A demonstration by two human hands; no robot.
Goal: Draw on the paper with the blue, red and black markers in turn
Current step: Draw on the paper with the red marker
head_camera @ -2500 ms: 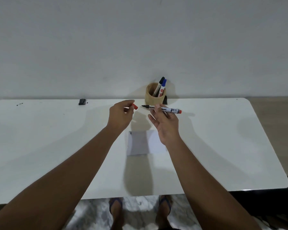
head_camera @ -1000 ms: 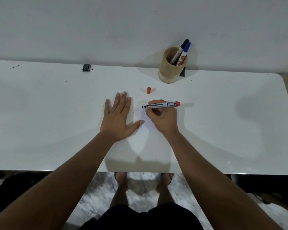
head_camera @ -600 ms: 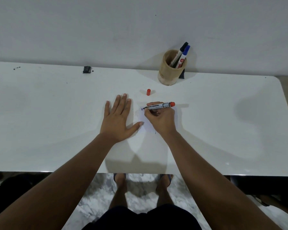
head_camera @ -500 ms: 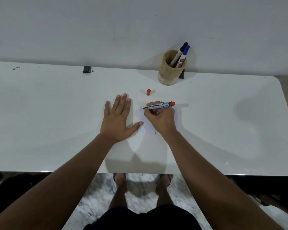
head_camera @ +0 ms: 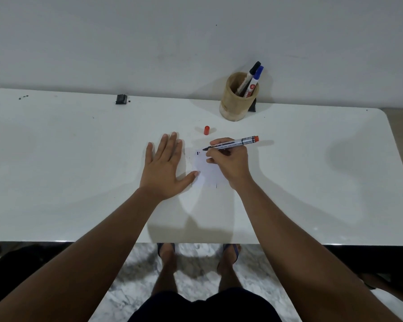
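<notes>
A small white paper [head_camera: 201,162] lies on the white table, partly under my two hands. My right hand [head_camera: 228,162] grips the uncapped red marker [head_camera: 239,143], its tip pointing left at the paper's top edge beside a small blue mark [head_camera: 197,153]. My left hand [head_camera: 164,167] lies flat with fingers spread, the thumb touching the paper's left edge. The red cap [head_camera: 206,130] stands on the table just beyond the paper. The black marker [head_camera: 249,76] and the blue marker [head_camera: 255,80] stand in the wooden cup [head_camera: 234,105].
The white table [head_camera: 56,170] runs to a white wall at the back. A small black object [head_camera: 121,99] sits near the back edge at left, another black piece [head_camera: 253,107] behind the cup. My feet show on the marble floor below the front edge.
My left hand set the red cap on the table and went flat beside the paper. My right hand brought the red marker down to the paper; over the last half second little has moved.
</notes>
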